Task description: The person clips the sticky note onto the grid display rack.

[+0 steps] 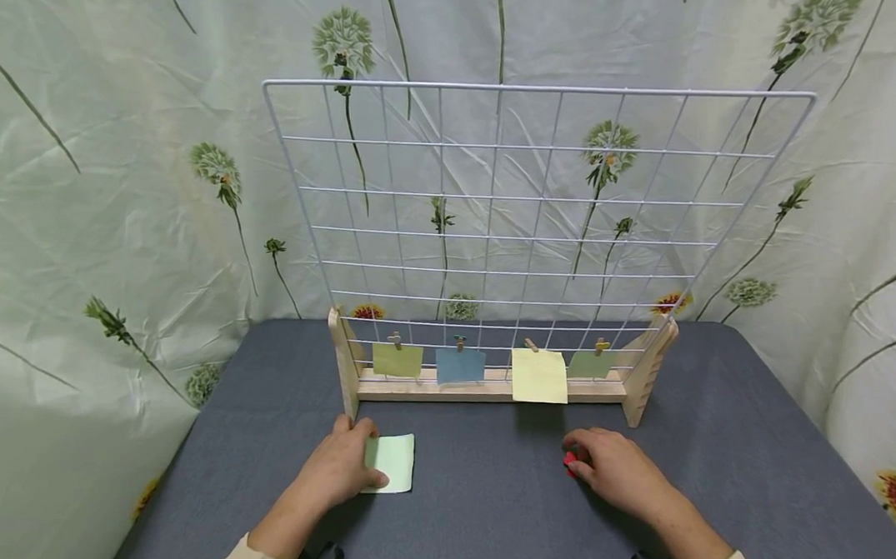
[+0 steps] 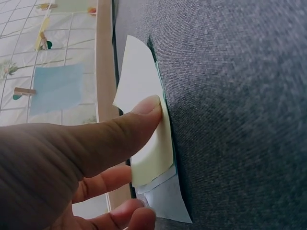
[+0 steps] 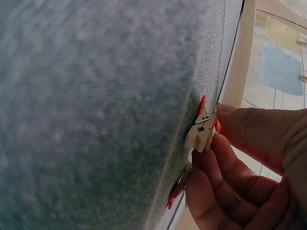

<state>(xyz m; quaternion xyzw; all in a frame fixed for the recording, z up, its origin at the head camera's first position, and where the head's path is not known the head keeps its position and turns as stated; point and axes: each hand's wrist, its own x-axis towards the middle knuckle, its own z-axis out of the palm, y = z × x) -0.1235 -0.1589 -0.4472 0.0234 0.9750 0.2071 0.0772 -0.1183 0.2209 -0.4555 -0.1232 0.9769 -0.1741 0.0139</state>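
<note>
My left hand (image 1: 336, 468) pinches a pale green paper note (image 1: 394, 464) at the table's left front. In the left wrist view, the thumb lies on the top sheet (image 2: 152, 151), which curls up from other sheets beneath it. Toward the right, my right hand (image 1: 614, 471) holds a small wooden clothespin (image 3: 200, 134) with red on it between thumb and fingers. A second red-marked clothespin (image 3: 178, 188) lies on the cloth by the fingertips, seen in the right wrist view.
Behind the hands, a white wire grid (image 1: 523, 194) leans back in a wooden stand (image 1: 430, 389). Clipped along its bottom are a yellow-green note (image 1: 397, 361), a blue note (image 1: 461, 366), a yellow note (image 1: 538, 377) and a green note (image 1: 590, 365). A flower-patterned curtain (image 1: 147, 101) hangs behind.
</note>
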